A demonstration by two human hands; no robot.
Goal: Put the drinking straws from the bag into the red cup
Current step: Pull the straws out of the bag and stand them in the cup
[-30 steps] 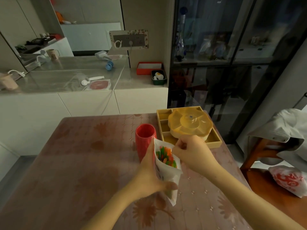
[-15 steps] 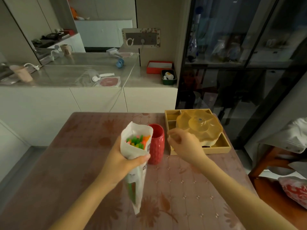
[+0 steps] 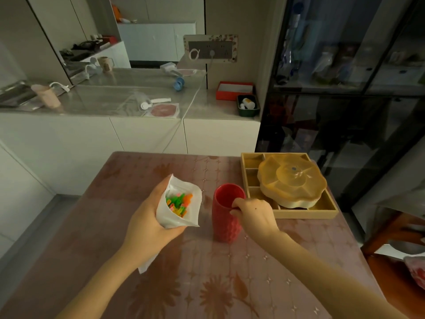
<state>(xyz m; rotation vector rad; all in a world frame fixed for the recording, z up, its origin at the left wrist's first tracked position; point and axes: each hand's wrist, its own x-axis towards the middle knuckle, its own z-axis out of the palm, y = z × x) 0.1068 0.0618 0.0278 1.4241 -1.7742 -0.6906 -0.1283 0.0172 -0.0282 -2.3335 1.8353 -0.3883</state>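
My left hand (image 3: 147,224) grips a white plastic bag (image 3: 184,217) with its mouth open upward above the table. Several coloured drinking straws (image 3: 179,203), green, orange, pink and yellow, show end-on inside it. The red cup (image 3: 224,222) stands upright on the table just right of the bag, and its inside looks bare. My right hand (image 3: 254,215) holds the cup at its right rim, thumb hooked over the edge and fingers on the outer wall.
A pinkish flower-patterned table (image 3: 207,284) carries everything. A yellow compartment tray (image 3: 305,211) with a flower-shaped lidded dish (image 3: 292,180) sits right behind the cup. A white counter lies beyond the far edge, a dark glass cabinet at the right, a chair with cloth at far right.
My left hand carried the bag from in front of the cup to its left side. My right hand let go of the bag's mouth and took hold of the cup's rim.
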